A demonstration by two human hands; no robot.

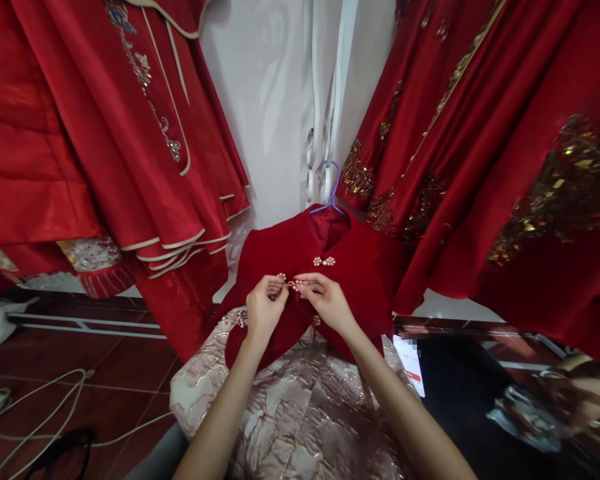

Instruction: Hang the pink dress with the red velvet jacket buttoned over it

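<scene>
A red velvet jacket (367,287) hangs on a thin purple hanger (334,195) in front of me. At its neck, a pearl-and-gold frog fastener (324,261) is joined. Just below, my left hand (266,308) pinches the left front edge by a beaded fastener half, partly hidden under the fingers. My right hand (329,301) pinches the other half, whose small red loop (291,285) sticks out toward the left fingertips. Whether the two halves touch, I cannot tell. A lower beaded fastener half (317,321) shows beneath my right hand, and the front edges spread apart there.
Shiny pale brocade fabric (290,413) lies below the jacket. Red embroidered garments hang left (180,193) and right (460,220). A white tag (409,367) dangles at the right, near a clear plastic bag (525,417). A pale cable (70,387) loops over the tiled floor.
</scene>
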